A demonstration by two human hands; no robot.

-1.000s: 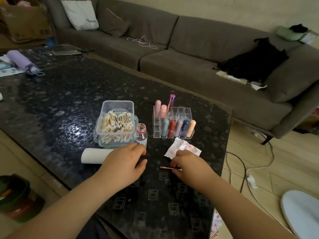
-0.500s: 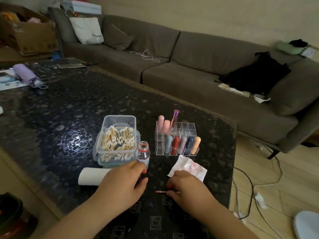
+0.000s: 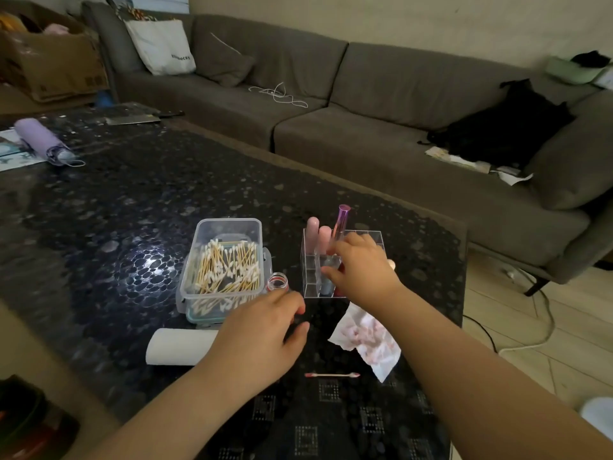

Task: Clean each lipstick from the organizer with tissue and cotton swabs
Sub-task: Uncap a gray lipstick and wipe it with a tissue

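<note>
Item: clear organizer, far right of the swab box. Our right hand curls fingers among its lipsticks; grasp unclear. Left hand relaxed beside the bottle. We should lift one tube straight up.

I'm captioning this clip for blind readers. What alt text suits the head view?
A person's right hand reaches into a clear lipstick organizer on a dark table. The left hand rests by a small open bottle; a stained tissue and used swab lie nearby.

A grey sofa lines the beige wall behind the dark table.
</note>
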